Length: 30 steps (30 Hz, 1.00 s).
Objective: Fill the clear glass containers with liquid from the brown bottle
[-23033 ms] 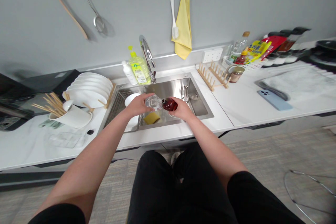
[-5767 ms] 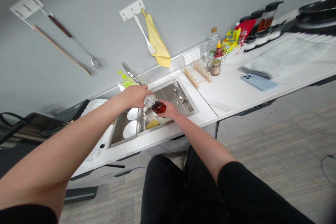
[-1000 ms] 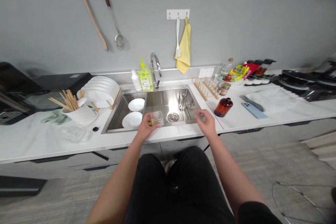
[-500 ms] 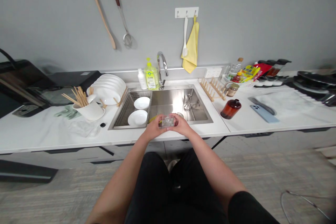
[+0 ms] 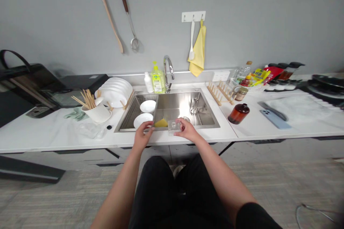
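Observation:
My right hand (image 5: 187, 129) grips a small clear plastic box (image 5: 174, 126) by its right side, above the sink's front rim. Apart from it on the left is my left hand (image 5: 143, 133), its thumb and fingers curled towards each other. Something thin and clear seems to lie at those fingertips, too faint to name. Between the hands, a yellow cloth or sponge (image 5: 161, 123) shows at the near side of the steel sink (image 5: 177, 102). Two white bowls stand in the sink's left rack, the nearer bowl (image 5: 143, 118) just beyond my left hand.
Behind the sink are a faucet (image 5: 168, 73) and a green soap bottle (image 5: 158, 80). Plates (image 5: 114, 93) and a chopstick holder (image 5: 96, 112) stand left. To the right are a wooden rack (image 5: 220, 93), a brown bottle (image 5: 238, 113) and a phone (image 5: 275, 118).
My left hand has let go of the clear box and moved left, away from it. The box stays in my right hand. The yellow piece is more exposed. The view has shifted slightly.

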Motion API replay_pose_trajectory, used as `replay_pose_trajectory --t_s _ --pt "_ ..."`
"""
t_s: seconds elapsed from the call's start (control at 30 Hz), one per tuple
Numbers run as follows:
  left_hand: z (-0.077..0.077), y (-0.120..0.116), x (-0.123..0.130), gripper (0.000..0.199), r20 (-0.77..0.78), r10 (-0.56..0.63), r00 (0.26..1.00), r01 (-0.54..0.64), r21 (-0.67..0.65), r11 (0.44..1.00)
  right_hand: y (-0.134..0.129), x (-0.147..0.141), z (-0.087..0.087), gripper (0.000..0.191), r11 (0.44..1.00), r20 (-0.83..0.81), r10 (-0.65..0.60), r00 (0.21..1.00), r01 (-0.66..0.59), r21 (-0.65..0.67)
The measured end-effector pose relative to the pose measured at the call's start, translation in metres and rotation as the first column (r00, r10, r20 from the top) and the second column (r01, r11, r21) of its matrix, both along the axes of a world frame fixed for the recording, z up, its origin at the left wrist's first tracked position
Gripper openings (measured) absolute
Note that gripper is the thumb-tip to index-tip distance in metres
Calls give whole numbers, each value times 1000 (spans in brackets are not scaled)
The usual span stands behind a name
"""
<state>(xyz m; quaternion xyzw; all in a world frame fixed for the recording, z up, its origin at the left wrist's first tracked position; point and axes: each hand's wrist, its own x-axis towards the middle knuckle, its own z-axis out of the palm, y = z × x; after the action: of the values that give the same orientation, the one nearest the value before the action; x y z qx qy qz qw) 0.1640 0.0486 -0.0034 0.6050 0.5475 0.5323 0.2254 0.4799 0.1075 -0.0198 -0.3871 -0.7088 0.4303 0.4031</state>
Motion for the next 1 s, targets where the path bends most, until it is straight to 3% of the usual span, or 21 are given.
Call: replay_pose_trajectory --t_s 0.07,0.1,0.2,0.3,0.37,0.47,0.6,0.77,0.9,0.97,1.0 --pt "2 -15 -40 47 -30 234 972 -234 -15 972 1 1 -2 73 1000 3 8 1000 -8 0" --pt "4 -23 -62 48 -72 357 931 -360 -24 933 1 1 -2 74 1000 3 13 1000 -13 0" --pt "14 -50 -130 49 -312 640 703 -661 48 749 2 2 -2 74 1000 0 23 1000 -23 -3" --pt "23 -66 -178 57 -541 678 497 -770 86 632 2 2 0 73 1000 0 28 1000 -28 -5" --pt "26 -68 -194 65 -641 624 447 -792 41 610 1 2 0 72 1000 -4 25 1000 -25 -3" --pt "26 -64 -203 71 -722 538 435 -802 -39 596 2 1 -2 72 1000 -7 15 1000 -15 4" --pt "21 -59 -205 59 -748 489 450 -815 -121 566 2 1 -5 72 1000 -3 16 1000 -16 8" --pt "20 -64 -204 49 -680 547 488 -814 -128 567 2 1 -6 75 1000 9 6 1000 -6 14" --pt "33 -71 -192 44 -469 743 477 -838 10 545 2 2 -5 73 1000 8 15 1000 -15 18" --pt "46 -72 -176 43 -255 807 533 -827 43 560 3 2 -4 72 999 11 21 1000 -21 24" --pt "54 -71 -164 44 -136 795 591 -798 41 601 3 1 -3 72 999 12 19 1000 -20 27"
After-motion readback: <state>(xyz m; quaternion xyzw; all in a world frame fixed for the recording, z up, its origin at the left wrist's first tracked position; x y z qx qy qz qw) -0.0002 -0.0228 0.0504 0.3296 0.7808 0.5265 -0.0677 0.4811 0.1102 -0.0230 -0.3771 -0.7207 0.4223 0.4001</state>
